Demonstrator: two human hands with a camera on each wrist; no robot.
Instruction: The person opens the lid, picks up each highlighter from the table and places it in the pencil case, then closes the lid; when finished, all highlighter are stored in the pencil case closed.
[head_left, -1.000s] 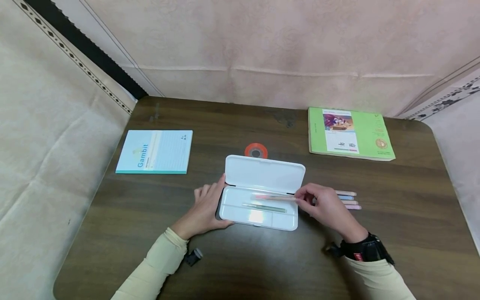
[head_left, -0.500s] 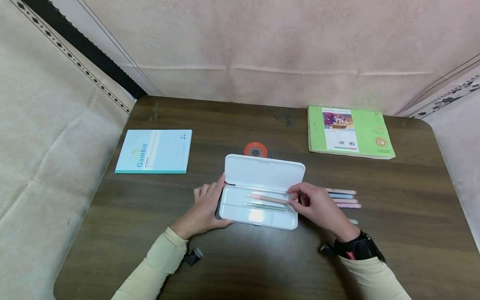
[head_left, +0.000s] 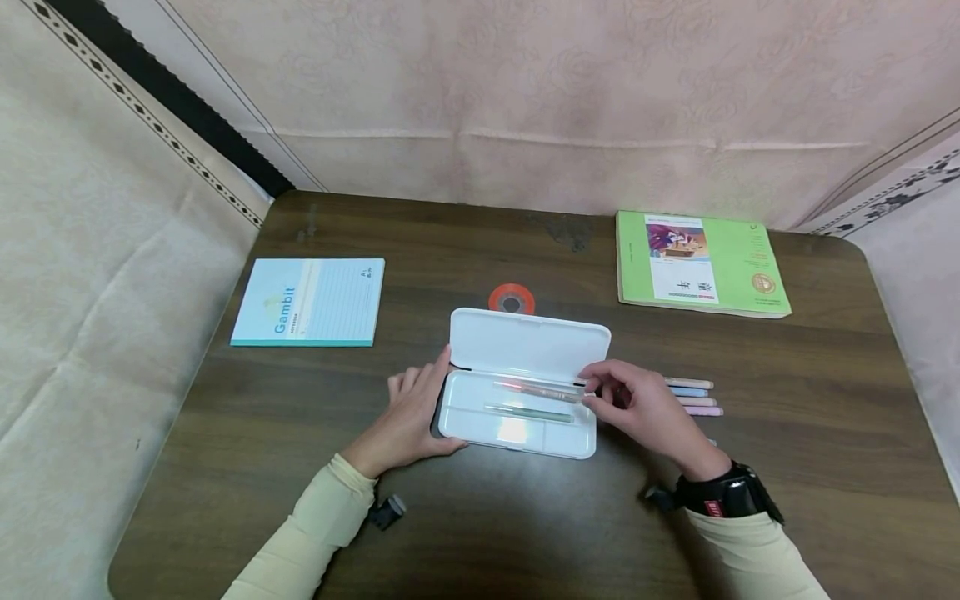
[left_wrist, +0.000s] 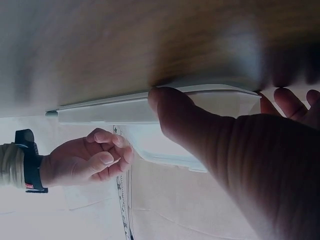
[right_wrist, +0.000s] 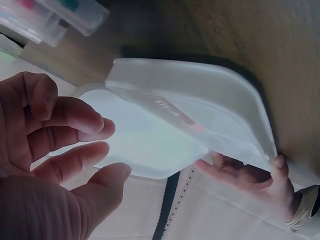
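Note:
An open white pencil case lies in front of me. My left hand grips its left end, the thumb against the front wall and the fingers behind. Inside lie a pen with a reddish tip and, nearer me, a greenish pen. My right hand hovers at the case's right end, close by the reddish pen's end. In the right wrist view, that hand's thumb and fingertips stand apart with nothing between them, and the pen's printed barrel shows inside the case.
Several pens lie side by side right of the case, partly behind my right hand. A roll of orange-red tape sits just behind the lid. A blue notebook lies at left, a green book at back right.
My right hand has lowered the reddish-tipped pen into the case, let go of it and drawn back slightly to the right. The left hand has stayed on the case.

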